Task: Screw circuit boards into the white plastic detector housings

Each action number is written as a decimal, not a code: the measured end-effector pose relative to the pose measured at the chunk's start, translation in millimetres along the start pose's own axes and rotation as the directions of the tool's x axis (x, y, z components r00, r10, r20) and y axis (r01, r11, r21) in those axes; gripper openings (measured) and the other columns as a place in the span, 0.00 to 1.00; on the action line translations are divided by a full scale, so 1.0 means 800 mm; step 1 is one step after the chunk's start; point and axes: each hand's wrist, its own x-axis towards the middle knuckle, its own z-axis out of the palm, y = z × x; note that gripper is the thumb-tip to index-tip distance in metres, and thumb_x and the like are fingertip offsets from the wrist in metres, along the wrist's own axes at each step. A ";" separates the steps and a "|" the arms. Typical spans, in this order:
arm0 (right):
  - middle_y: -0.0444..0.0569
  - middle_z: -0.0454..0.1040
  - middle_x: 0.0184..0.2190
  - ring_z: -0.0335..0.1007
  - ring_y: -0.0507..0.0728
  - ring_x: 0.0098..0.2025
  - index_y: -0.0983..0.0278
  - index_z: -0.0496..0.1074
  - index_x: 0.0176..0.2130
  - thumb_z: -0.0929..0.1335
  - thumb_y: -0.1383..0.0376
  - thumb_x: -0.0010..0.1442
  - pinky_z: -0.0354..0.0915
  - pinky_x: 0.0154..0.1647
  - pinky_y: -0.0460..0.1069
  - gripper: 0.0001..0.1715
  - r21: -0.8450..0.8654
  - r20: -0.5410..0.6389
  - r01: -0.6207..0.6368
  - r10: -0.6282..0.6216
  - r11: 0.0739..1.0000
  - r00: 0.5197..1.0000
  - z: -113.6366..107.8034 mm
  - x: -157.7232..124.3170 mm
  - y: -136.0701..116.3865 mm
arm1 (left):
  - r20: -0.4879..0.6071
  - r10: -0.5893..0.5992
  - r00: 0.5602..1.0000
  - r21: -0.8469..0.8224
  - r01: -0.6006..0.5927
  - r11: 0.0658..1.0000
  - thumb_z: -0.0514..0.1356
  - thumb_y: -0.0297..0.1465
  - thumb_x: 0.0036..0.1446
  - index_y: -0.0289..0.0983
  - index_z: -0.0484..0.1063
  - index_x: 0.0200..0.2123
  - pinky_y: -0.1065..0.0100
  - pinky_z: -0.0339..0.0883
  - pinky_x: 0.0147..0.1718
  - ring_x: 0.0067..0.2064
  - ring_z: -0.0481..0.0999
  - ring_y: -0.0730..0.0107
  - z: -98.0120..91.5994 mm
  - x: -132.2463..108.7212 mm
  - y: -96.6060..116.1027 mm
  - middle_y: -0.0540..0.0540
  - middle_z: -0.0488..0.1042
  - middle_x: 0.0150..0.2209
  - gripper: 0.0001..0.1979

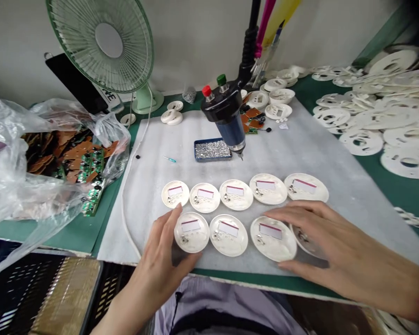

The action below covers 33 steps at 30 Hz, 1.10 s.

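Note:
Two rows of round white plastic covers, each with a small rectangular window and bits of metal inside, lie on the pale mat. My left hand (164,244) curves around the left edge of the front-left cover (192,242), fingers at its far side and thumb at its near side. In the front row, my right hand (317,237) spans a cover (274,246) between fingertips and thumb. Its palm hides much of the end cover (309,239) beside it. Another cover (228,244) sits between the hands, untouched. Back-row covers (236,204) lie just beyond.
A hanging electric screwdriver (228,123) points down near a blue tray (212,159) of small screws. Left are a green fan (101,44) and a plastic bag (10,177) of circuit boards (91,186). White plastic discs (387,116) pile up right. A tiny screwdriver (169,159) lies on the mat.

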 end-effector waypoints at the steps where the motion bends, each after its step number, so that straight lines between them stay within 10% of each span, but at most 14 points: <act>1: 0.47 0.67 0.55 0.59 0.61 0.59 0.56 0.60 0.60 0.68 0.45 0.56 0.71 0.49 0.55 0.37 -0.004 0.000 -0.004 0.004 1.000 1.000 0.000 -0.002 0.003 | 0.005 -0.010 1.000 -0.013 0.010 1.000 0.62 0.35 0.62 0.46 0.40 0.69 0.52 0.67 0.57 0.59 0.66 0.54 0.000 -0.001 0.000 0.38 0.61 0.61 0.40; 11: 0.48 0.61 0.61 0.52 0.60 0.65 0.65 0.60 0.61 0.68 0.44 0.57 0.59 0.62 0.55 0.43 -0.019 -0.128 0.204 -0.205 0.979 0.970 0.017 0.061 -0.064 | -0.088 0.025 0.996 -0.095 -0.033 0.995 0.61 0.34 0.62 0.45 0.42 0.69 0.54 0.67 0.55 0.57 0.68 0.57 -0.006 -0.008 -0.004 0.39 0.65 0.58 0.39; 19: 0.50 0.65 0.55 0.56 0.57 0.61 0.66 0.63 0.57 0.67 0.50 0.61 0.57 0.61 0.52 0.32 0.026 -0.136 0.178 -0.173 0.984 0.975 0.026 0.068 -0.058 | -0.081 -0.056 0.995 0.110 0.065 0.992 0.60 0.34 0.63 0.45 0.45 0.68 0.53 0.71 0.52 0.52 0.72 0.58 -0.045 -0.033 -0.045 0.41 0.69 0.56 0.36; 27: 0.52 0.63 0.56 0.54 0.58 0.61 0.67 0.60 0.59 0.64 0.46 0.62 0.57 0.60 0.53 0.36 -0.012 -0.114 0.199 -0.199 0.980 0.973 0.005 0.068 -0.054 | -0.056 -0.008 0.998 0.131 0.015 0.991 0.58 0.35 0.65 0.44 0.44 0.69 0.50 0.66 0.56 0.61 0.64 0.53 -0.037 -0.021 -0.031 0.37 0.61 0.62 0.35; 33: 0.50 0.64 0.56 0.54 0.59 0.62 0.65 0.62 0.57 0.64 0.51 0.65 0.58 0.60 0.55 0.28 0.027 -0.047 0.234 -0.233 0.972 0.971 -0.007 0.131 -0.041 | 0.007 0.194 0.981 0.192 -0.192 0.962 0.63 0.45 0.59 0.39 0.42 0.69 0.48 0.62 0.57 0.59 0.63 0.48 -0.026 0.010 0.005 0.35 0.66 0.58 0.44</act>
